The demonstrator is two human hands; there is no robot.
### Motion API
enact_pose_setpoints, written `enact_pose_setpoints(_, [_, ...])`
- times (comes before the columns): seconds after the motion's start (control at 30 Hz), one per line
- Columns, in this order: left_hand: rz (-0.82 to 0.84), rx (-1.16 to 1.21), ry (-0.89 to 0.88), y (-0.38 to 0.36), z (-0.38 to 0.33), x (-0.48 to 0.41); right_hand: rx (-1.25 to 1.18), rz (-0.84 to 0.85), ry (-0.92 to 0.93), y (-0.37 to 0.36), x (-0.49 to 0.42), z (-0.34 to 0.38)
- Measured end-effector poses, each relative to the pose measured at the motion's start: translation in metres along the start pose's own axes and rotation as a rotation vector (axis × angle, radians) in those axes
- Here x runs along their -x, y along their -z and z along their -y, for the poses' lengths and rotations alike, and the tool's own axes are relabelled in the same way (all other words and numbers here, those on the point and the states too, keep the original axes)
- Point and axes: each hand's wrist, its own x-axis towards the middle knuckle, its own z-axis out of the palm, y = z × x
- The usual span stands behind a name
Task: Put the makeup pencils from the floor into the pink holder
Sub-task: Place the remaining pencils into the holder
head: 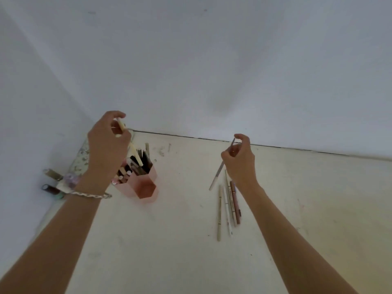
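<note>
1. Three hexagonal cells make up the pink holder (146,188). It stands on the floor (169,240) close to the room corner. The front cell shows only its pink inside. The back cell is packed with dark sticks, and the left cell holds pale ones.
2. One cream pencil (121,126) is pinched in the curled fingers of the left hand (106,143), directly above the holder's filled cells.
3. One thin grey pencil (219,169) with a white lower end is gripped by the right hand (239,162) between thumb and fingers. It slants down to the left and its tip is off the floor.
4. At least four loose pencils (228,206) lie on the floor under the right wrist. They are nearly parallel and touching or just beside one another. They are beige, white, grey and brown, and some overlap, so the exact count is unclear.
5. Bare floor separates the holder from this pile, and they are well apart. More open floor runs toward the viewer between the two forearms.
6. The wall (212,60) meets the floor in a dark line just behind both hands. A second wall face closes the left side.
7. One floral cloth (82,158) lies along that left edge, just behind the holder. Two small bottles (49,188) lie beside it, near the left wrist.
8. One braided bracelet (91,195) circles the left wrist.
</note>
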Motion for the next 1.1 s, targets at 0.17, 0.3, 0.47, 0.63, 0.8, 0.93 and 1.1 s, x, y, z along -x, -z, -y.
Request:
enact_pose_setpoints(0.17, [0.197,-0.216,-0.026,-0.020,0.032,0.014,-0.183,-0.012,0.207,-0.037,0.019,0.047])
enact_pose_setpoints(0.3, [0.255,-0.296,-0.017,-0.014,0.036,0.015,-0.260,0.024,0.361,-0.074,0.040,0.061])
enact_pose_setpoints(0.47, [0.098,-0.146,0.039,0.015,0.025,0.007,-0.142,0.125,0.530,-0.124,0.058,0.059])
enact_pose_setpoints(0.63, [0.076,-0.056,0.054,0.023,0.009,0.010,0.145,0.259,0.632,-0.146,0.067,0.026])
enact_pose_setpoints(0.8, [0.002,-0.008,-0.009,0.001,-0.012,0.029,0.065,0.113,0.685,-0.132,0.068,0.011])
enact_pose_setpoints(0.93, [-0.004,0.022,-0.147,-0.038,-0.039,0.060,0.000,-0.084,0.478,-0.092,0.049,0.002])
enact_pose_setpoints(1.1, [0.349,-0.091,-0.098,-0.102,-0.049,0.113,-0.009,-0.253,0.253,-0.035,0.028,-0.029])
